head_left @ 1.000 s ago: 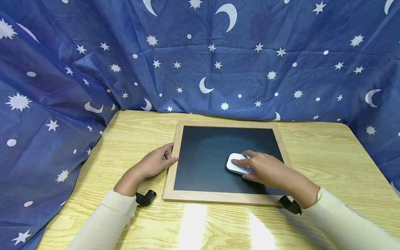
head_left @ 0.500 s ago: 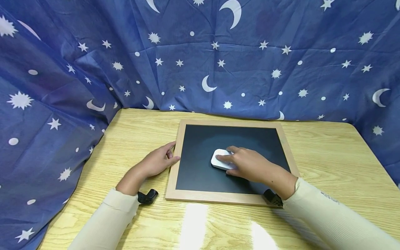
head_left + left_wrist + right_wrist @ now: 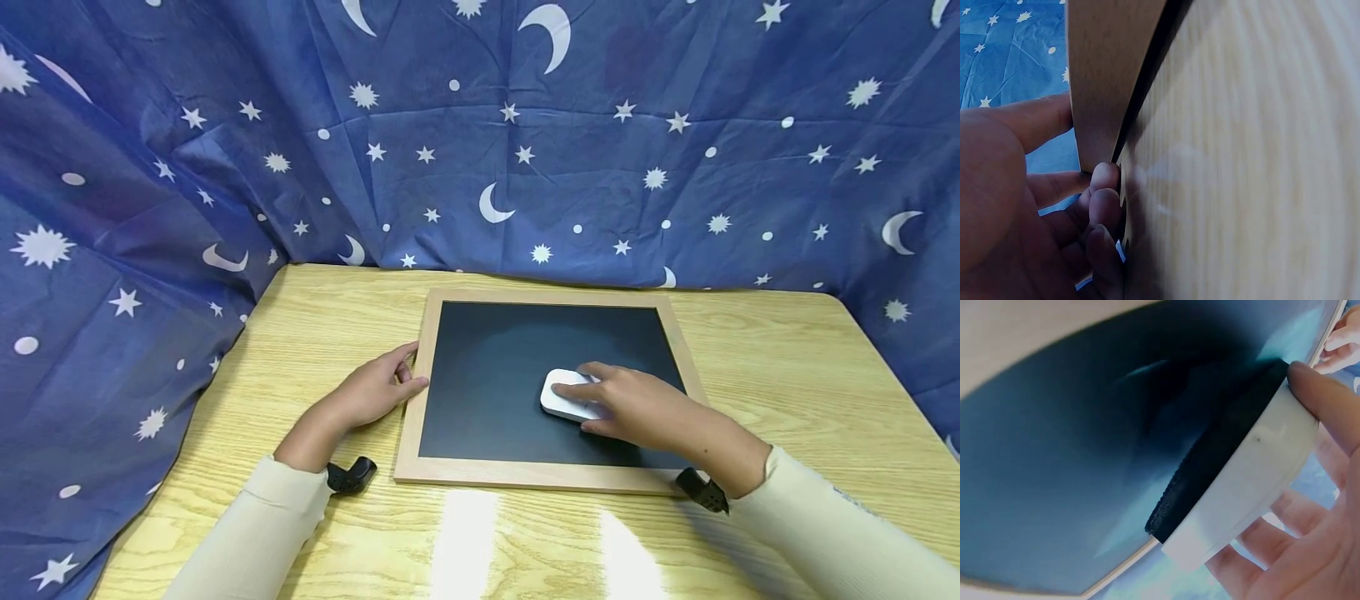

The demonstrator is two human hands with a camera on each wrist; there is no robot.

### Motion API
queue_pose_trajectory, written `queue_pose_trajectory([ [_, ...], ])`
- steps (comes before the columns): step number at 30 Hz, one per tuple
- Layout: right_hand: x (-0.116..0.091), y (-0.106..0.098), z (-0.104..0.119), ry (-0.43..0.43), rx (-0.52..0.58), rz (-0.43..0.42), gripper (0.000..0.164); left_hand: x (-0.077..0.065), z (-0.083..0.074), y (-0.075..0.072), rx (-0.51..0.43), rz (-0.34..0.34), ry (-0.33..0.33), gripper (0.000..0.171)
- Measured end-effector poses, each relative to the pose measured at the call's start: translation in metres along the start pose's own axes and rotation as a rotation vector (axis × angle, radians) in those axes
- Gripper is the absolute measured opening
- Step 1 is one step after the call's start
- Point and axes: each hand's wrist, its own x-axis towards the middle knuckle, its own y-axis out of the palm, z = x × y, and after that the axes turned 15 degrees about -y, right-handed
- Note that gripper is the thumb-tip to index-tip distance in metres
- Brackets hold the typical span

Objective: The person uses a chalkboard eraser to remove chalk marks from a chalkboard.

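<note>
A small blackboard in a light wooden frame lies flat on the table. My right hand grips a white blackboard eraser right of the board's middle, thumb on one side and fingers on the other. Seen from the right wrist, the eraser has a dark felt underside against the board. My left hand holds the left side of the frame. In the left wrist view the thumb and index finger meet the frame, and the other fingers curl at its lower edge by the tabletop.
The wooden table extends around the board, with bright light patches near its front. A blue cloth with moons and stars hangs behind and to the left. A black wrist camera sits at the left wrist, another camera at the right.
My right hand slid the eraser left across the board, then back right to about where it was a second ago. The left hand has stayed at the frame.
</note>
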Motion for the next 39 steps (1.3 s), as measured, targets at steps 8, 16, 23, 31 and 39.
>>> queue_pose_trajectory([
  [8, -0.035, -0.005, -0.007, 0.050, 0.008, 0.011, 0.055, -0.001, -0.001, 0.000, -0.016, 0.002, 0.000, 0.070],
  [16, -0.041, -0.007, -0.008, 0.068, 0.007, 0.020, 0.055, 0.001, 0.000, 0.000, -0.017, 0.006, -0.003, 0.070],
  [23, -0.033, -0.007, -0.006, 0.062, -0.018, 0.021, 0.055, 0.000, -0.001, 0.000, -0.012, 0.005, 0.000, 0.070],
  [31, -0.012, -0.003, -0.002, 0.021, -0.040, 0.000, 0.054, 0.000, -0.001, -0.001, -0.017, 0.008, -0.003, 0.069],
  [39, 0.025, -0.001, 0.006, -0.014, -0.068, 0.027, 0.053, 0.001, -0.001, 0.000, -0.021, 0.015, -0.003, 0.069],
])
